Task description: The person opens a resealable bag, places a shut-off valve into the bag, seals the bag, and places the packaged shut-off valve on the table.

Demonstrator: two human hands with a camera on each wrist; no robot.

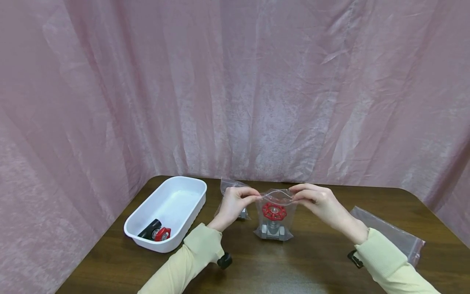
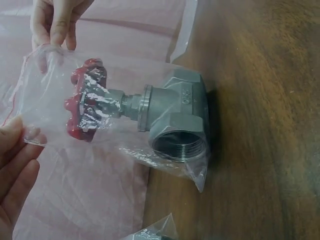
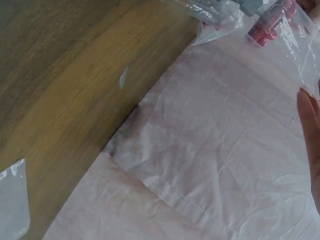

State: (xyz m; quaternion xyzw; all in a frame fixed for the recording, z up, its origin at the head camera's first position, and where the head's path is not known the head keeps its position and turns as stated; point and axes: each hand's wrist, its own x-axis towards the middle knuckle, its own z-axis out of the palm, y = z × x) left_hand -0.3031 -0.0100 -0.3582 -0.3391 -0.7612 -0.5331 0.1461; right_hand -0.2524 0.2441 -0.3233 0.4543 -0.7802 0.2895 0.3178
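A clear plastic bag stands upright on the table, its mouth slightly parted. Inside it is a metal valve with a red handwheel at the top. My left hand pinches the left edge of the bag's mouth between thumb and fingers. On the other side, my right hand pinches the right edge. The right wrist view shows only part of my right hand at its right border, beside the bag and red handwheel.
A white tray at the left holds a black part and a red-handled valve. Another clear bag with a metal part stands behind my left hand. A flat clear bag lies at the right. Pink curtain hangs behind the table.
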